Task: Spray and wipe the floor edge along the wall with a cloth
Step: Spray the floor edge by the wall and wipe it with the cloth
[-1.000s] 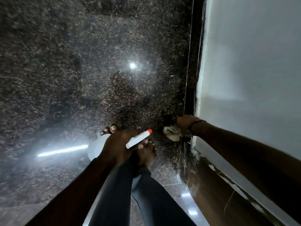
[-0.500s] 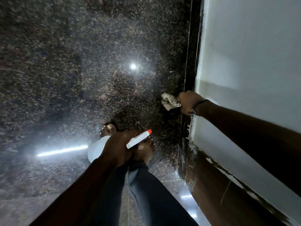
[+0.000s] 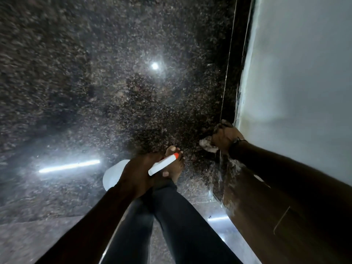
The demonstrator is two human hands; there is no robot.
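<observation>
The right hand (image 3: 225, 137) is gripping a crumpled pale cloth (image 3: 207, 144), fingers curled round it, and pressing it down at the foot of the wall (image 3: 297, 82), right where the dark skirting strip (image 3: 231, 86) meets the speckled floor (image 3: 95, 73). Most of the cloth is hiding under the hand; only a bunched end is showing on the side away from the wall.

The cloth is looking soft and limp, likely damp, so it is probably going to fold and drag rather than slide flat. Bunching it in the palm with the fingertips bearing down near the wall seems the sensible grip, keeping a thick pad against the corner. A loose tail could trail behind and smear.

The left hand (image 3: 138, 173) is holding a white spray bottle (image 3: 114, 175) by its neck, away from the wall and nearer the person, with the orange-tipped nozzle (image 3: 176, 155) pointing toward the wall. The bottle is looking like light, stiff plastic, slippery if wet; how full it is cannot be told. Taking it at the neck under the trigger head suits one-handed spraying.

A bare foot (image 3: 175, 168) is standing just past the bottle on the wall side, and streaky marks are showing on the brown panel (image 3: 266, 216) beneath the wall.
</observation>
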